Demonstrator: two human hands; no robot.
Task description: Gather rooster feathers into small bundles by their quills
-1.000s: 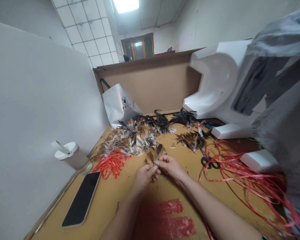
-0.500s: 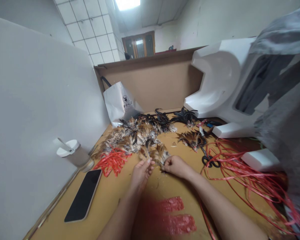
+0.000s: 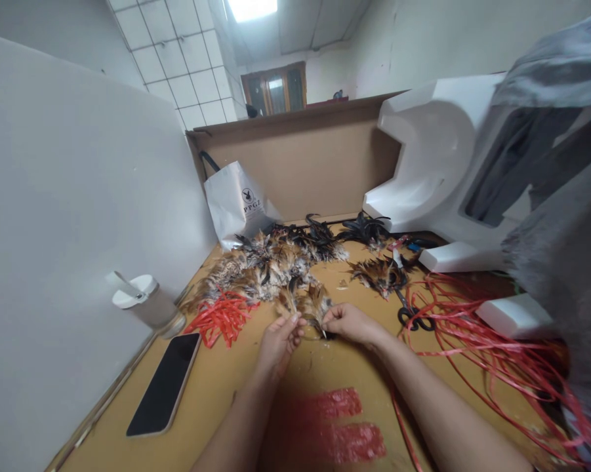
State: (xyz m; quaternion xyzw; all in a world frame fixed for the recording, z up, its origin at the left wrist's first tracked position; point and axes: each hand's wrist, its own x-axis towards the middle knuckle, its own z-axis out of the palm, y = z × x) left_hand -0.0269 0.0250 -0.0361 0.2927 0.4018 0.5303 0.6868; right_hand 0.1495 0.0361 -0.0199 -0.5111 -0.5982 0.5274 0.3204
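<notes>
My left hand (image 3: pixel 279 339) is closed in a pinch on a small bunch of brown feathers (image 3: pixel 287 301), their tips pointing away from me. Just to its right, my right hand (image 3: pixel 353 324) pinches at the near edge of a small feather pile (image 3: pixel 315 303); a pale quill shows under its fingertips. Both hands are low over the table, a short gap between them. Beyond them spreads a large heap of brown and black feathers (image 3: pixel 270 259). Cut red plastic strips (image 3: pixel 225 319) lie left of my left hand.
A phone (image 3: pixel 164 385) and a lidded cup (image 3: pixel 147 305) are on the left. Scissors (image 3: pixel 415 318) and tangled red ribbon (image 3: pixel 492 354) lie right, near white foam packing (image 3: pixel 423 164). A white bag (image 3: pixel 236 203) stands at the back against the cardboard wall (image 3: pixel 319 164).
My right hand has shifted slightly, and a pale quill now shows beneath its fingertips. My left hand stays almost still with its feathers.
</notes>
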